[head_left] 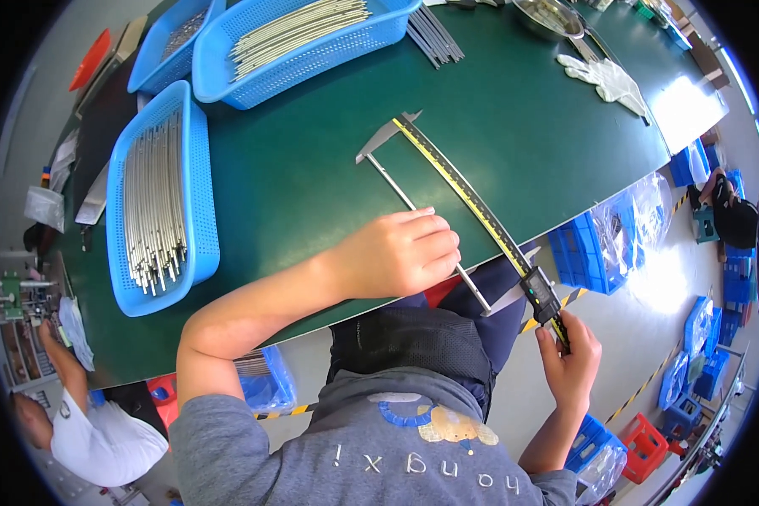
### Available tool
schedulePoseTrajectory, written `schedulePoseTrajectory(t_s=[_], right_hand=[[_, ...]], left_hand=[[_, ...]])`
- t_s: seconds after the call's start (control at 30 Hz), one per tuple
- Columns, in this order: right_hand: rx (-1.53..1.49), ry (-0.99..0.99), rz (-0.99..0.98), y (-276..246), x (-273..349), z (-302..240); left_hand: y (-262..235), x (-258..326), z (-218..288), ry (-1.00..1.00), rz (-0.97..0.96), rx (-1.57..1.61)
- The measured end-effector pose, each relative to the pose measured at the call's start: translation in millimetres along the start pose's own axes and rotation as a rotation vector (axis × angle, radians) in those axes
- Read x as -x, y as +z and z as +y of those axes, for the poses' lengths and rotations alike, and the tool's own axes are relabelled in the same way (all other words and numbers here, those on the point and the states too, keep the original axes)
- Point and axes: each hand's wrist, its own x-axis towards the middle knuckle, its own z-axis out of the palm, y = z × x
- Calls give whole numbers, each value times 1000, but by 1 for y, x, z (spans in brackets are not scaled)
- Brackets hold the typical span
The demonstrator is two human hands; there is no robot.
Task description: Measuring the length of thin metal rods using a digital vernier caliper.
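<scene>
My left hand (409,253) is closed around a thin silver metal rod (390,179), which sticks out on both sides of my fist. A long digital caliper (457,179) spans the rod's length: the fixed jaw (378,140) is at the rod's far end over the table, and the sliding jaw (506,297) is at the near end, beyond the table's edge. My right hand (572,358) grips the near end of the caliper's beam, just below its dark display unit (540,291). Whether both jaws touch the rod, I cannot tell.
Blue baskets on the green table (304,160) hold metal rods: one at left (204,211), one farther back (329,69). Grey rods (435,38), a white glove (603,80) and a metal bowl (548,18) lie at the back. A co-worker (101,434) sits at lower left.
</scene>
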Motion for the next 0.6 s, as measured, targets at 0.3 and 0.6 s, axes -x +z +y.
schedulePoseTrajectory(t_s=[0.3,0.6], right_hand=[[-49,-11,0,3,-5,-5],[55,-48,33,4,0,-6]], left_hand=[[-11,-5,-4,-95,-38,63],[-13,-8,-2,-105,-58,37]])
